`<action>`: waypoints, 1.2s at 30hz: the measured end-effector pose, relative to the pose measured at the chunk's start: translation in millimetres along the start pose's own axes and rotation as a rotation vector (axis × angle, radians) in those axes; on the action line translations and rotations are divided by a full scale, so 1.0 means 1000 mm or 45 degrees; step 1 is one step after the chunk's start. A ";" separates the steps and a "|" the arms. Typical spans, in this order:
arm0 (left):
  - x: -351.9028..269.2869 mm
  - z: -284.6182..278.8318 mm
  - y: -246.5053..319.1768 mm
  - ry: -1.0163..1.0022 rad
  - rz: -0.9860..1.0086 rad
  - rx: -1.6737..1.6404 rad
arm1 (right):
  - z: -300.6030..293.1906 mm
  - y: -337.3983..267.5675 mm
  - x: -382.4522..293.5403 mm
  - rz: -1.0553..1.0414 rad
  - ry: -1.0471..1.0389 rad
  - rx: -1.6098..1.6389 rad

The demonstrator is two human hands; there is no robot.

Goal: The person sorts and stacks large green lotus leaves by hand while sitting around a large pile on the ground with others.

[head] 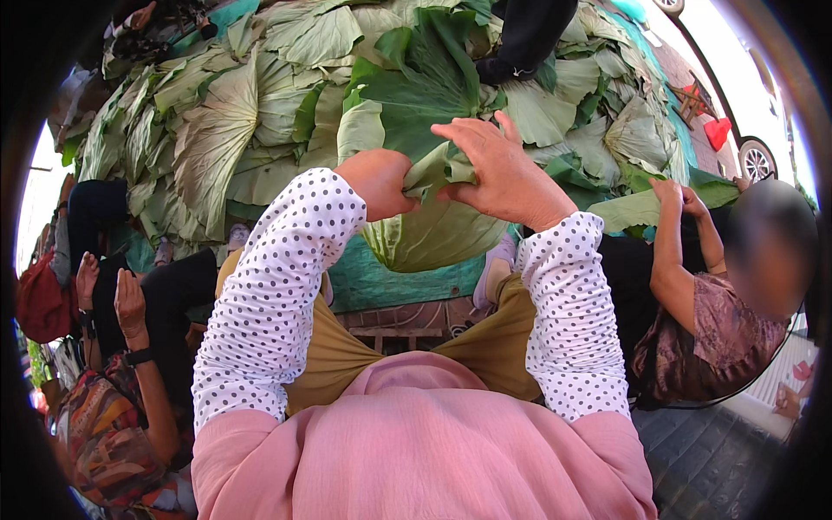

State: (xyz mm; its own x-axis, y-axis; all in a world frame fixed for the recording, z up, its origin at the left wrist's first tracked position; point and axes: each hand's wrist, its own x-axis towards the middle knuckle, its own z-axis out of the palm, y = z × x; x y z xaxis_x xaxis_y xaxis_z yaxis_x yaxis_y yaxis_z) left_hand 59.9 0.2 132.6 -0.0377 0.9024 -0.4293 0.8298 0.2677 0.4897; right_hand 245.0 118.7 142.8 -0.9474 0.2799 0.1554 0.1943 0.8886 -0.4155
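Note:
A large lotus leaf [435, 237] hangs before me, its pale veined underside towards me and its edge folded over at the top. My left hand [380, 185] grips the gathered edge of this leaf in a closed fist. Over the fold's right side, my right hand [510, 172] has its fingers spread, with the thumb close to the leaf; whether it touches is unclear. Just beyond my hands spreads a dark green leaf face [422, 97]; I cannot tell whether it belongs to the same leaf.
A broad heap of lotus leaves [286, 97] lies on a teal tarp [364, 286]. A black shoe [504, 70] stands in the heap. On my right, a seated person [708, 331] handles a leaf [627, 211]. Another person's hands [130, 305] are raised at left.

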 end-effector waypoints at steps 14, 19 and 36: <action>-0.010 -0.015 -0.008 -0.009 0.073 -0.368 | 0.005 -0.011 -0.012 -0.118 0.272 0.077; -0.014 -0.019 -0.009 -0.047 0.073 -0.310 | 0.016 -0.009 -0.012 -0.084 0.143 0.194; -0.027 -0.029 -0.006 -0.122 0.281 -0.574 | 0.033 -0.018 -0.006 0.029 0.068 0.511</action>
State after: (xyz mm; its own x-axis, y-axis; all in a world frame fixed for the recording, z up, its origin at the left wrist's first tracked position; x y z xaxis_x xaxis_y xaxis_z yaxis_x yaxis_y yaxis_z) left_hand 39.7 -16.1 163.5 0.1799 0.9246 -0.3357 0.4885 0.2122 0.8464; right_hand 238.4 88.8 120.2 -0.9274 0.3256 0.1842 0.0902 0.6726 -0.7345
